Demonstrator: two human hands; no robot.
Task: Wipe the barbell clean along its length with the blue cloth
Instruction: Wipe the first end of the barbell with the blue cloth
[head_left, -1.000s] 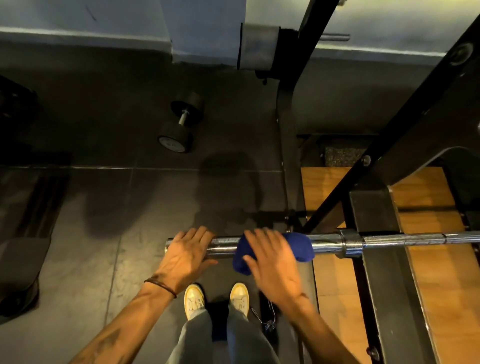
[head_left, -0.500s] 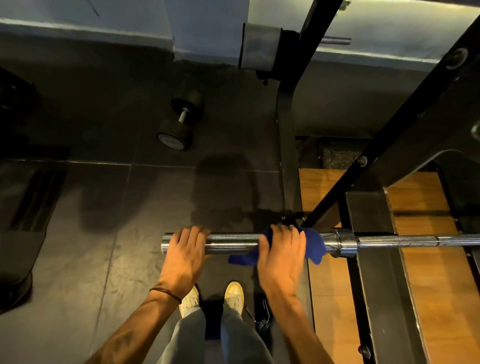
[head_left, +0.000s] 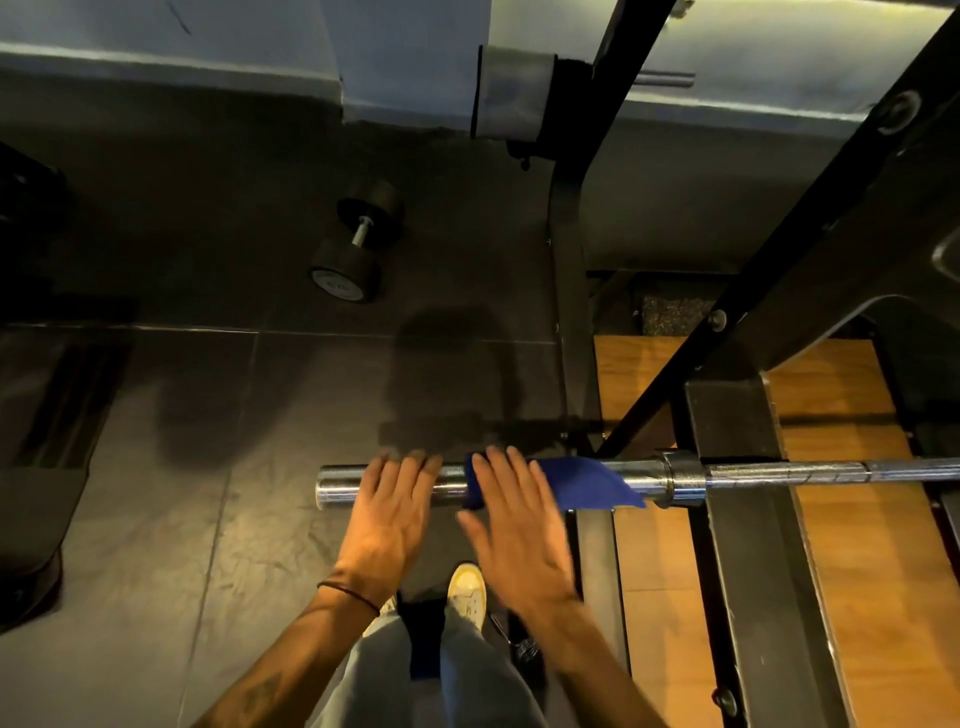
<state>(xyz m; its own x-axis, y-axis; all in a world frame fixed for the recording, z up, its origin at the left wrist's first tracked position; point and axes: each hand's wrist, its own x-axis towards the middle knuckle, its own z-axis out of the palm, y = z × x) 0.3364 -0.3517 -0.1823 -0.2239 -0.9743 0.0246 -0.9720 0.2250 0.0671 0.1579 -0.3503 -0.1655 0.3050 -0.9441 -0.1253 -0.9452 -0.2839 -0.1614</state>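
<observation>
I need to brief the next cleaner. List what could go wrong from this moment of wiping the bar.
1. The blue cloth is only draped over the barbell, under the straight fingers of the right hand; it may slide off to the floor.
2. The left hand lies flat on the sleeve, not gripping, so the bar could roll.
3. The dumbbell lies loose on the floor ahead, a possible trip hazard.

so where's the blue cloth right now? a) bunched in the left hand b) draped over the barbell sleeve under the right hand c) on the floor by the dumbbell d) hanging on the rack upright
b: the blue cloth lies over the barbell sleeve, with the right hand flat on its left part.
</observation>
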